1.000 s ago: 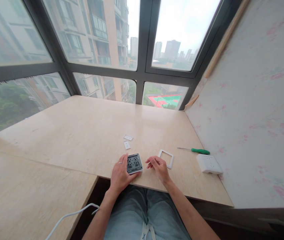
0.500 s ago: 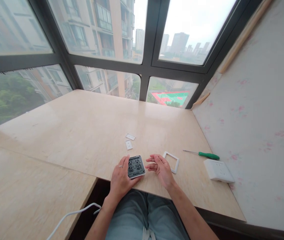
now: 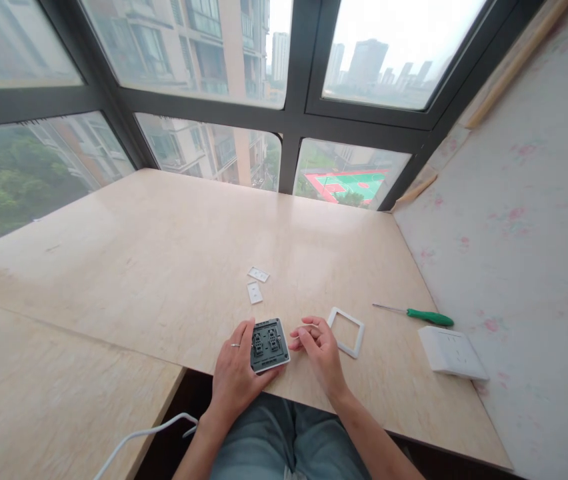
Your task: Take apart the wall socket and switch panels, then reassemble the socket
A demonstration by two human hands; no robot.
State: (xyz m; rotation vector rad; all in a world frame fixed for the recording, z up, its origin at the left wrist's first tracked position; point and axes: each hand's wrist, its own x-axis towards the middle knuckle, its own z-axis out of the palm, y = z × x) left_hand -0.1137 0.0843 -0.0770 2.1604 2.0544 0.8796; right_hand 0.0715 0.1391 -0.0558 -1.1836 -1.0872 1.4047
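My left hand (image 3: pixel 237 363) is closed around the left and near edges of a wall switch (image 3: pixel 271 345). Its dark inner face, with two black mechanisms, is turned up, and a white rim shows along its border. Just right of it, my right hand (image 3: pixel 320 347) hovers apart from the switch, fingers curled and thumb near the fingertips; whatever they pinch, if anything, is too small to make out. A white square frame (image 3: pixel 335 323) lies flat beside that hand. Beyond the switch are two small white rocker plates, one upper (image 3: pixel 259 274) and one lower (image 3: pixel 255 293).
A green-handled screwdriver (image 3: pixel 429 317) lies to the right, near a white socket box (image 3: pixel 451 353) by the papered wall (image 3: pixel 529 267). The pale counter (image 3: pixel 174 253) runs up to the windows. A white cable (image 3: pixel 149 430) hangs at its lower left edge.
The view has tilted and shifted slightly, so things on the counter sit a little lower. My left hand still grips the switch; my right hand's fingers have curled in a little more.
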